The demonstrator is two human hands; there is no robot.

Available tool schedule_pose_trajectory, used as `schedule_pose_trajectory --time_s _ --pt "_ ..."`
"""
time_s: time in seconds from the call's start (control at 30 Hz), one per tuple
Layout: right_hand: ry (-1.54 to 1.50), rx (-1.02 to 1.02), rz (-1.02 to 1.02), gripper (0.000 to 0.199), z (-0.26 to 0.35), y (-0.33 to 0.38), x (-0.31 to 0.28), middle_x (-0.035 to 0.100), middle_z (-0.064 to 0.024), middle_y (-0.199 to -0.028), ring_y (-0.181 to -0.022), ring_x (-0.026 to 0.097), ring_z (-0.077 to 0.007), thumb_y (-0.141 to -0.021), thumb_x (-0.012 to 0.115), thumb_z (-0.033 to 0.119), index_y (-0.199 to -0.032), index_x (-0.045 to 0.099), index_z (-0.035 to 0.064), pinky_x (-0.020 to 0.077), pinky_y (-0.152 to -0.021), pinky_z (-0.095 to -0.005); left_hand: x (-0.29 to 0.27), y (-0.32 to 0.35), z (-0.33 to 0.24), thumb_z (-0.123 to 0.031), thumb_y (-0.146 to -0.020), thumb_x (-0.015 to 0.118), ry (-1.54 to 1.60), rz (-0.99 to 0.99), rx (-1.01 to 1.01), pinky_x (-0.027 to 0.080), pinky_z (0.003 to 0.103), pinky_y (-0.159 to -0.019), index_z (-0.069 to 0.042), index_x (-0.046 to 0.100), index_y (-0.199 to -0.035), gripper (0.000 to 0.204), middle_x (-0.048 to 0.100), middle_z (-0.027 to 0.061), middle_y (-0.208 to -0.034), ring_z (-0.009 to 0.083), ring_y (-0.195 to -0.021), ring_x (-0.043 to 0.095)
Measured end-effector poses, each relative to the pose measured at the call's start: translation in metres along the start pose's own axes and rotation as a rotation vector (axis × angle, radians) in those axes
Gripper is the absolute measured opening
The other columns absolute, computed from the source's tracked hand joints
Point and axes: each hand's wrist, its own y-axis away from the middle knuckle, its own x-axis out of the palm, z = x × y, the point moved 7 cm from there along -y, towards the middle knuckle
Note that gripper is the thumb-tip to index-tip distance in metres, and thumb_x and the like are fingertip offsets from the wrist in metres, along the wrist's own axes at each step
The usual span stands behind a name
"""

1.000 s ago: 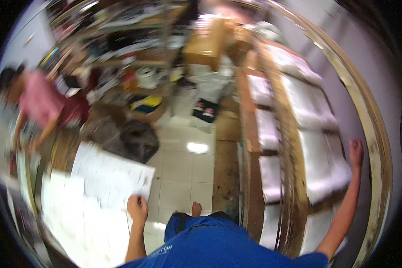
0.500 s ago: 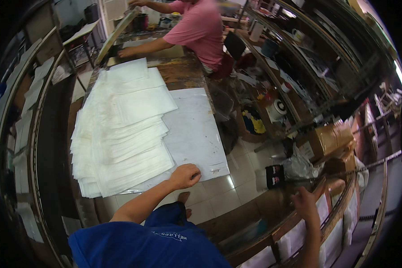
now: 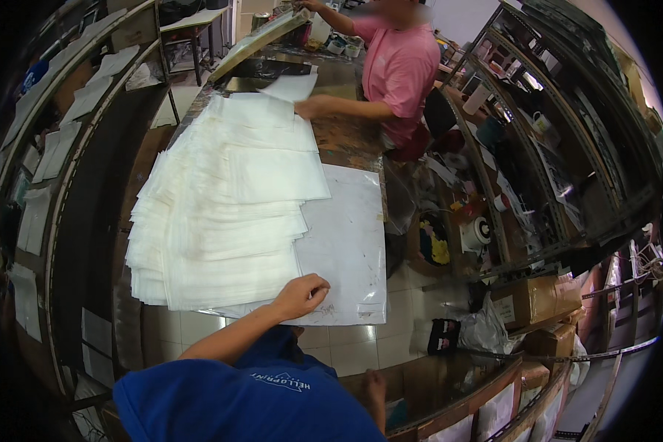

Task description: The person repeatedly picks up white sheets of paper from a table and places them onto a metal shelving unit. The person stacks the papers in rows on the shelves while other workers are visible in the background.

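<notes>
My left hand (image 3: 302, 296) is loosely closed, with no object visible in it. It hovers over or rests on the near edge of a pale grey board (image 3: 346, 243), just right of the lowest white sheets. Those white bag-like sheets (image 3: 236, 221) lie fanned in overlapping layers along the table. My right hand (image 3: 376, 384) hangs low beside my blue shirt, in front of a dark shelf; its fingers are too unclear to read. Across the table a person in pink (image 3: 398, 66) holds a loose white sheet (image 3: 291, 87) by its edge and a raised, tilted frame (image 3: 261, 44).
Racks with white sheets (image 3: 66, 166) line the left. At right stand metal shelves (image 3: 545, 155), a round bin (image 3: 431, 243) and cardboard boxes (image 3: 534, 300) beside plastic bags (image 3: 486, 328). A low wooden rack (image 3: 471, 401) runs close on my right.
My right hand has swung in from the right rack toward my body. My left hand stays near the board's edge. The other person's lower hand now holds a white sheet over the fanned layers.
</notes>
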Motion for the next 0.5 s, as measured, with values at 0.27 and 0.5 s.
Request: schedule_pose_trajectory --time_s 0.27,0.5 --pt "-0.042 0.264 -0.013 0.022 -0.028 0.023 0.019 0.052 -0.0054 -0.077 -0.067 0.049 -0.0136 -0.093 0.051 0.024 -0.088 0.053 0.0022 0.0408 -0.059 -0.0314 -0.086 -0.051 -0.013 -0.009 -0.080 0.064 -0.329 -0.433 0.118 0.048 0.037 -0.072 -0.003 0.062 -0.097 0.018 0.058 0.0129 -0.091 0.0291 -0.082 0.058" --pt "-0.178 0.092 0.032 0.022 0.003 -0.009 0.016 0.043 0.0017 -0.064 -0.055 0.043 -0.0076 -0.093 0.048 0.019 -0.074 0.048 0.0072 0.0358 -0.048 -0.0274 -0.128 -0.129 0.040 -0.017 -0.074 0.068 -1.025 -0.374 0.007 0.045 0.041 -0.082 -0.008 0.059 -0.105 0.033 0.053 0.0113 -0.112 0.0278 -0.103 0.051"
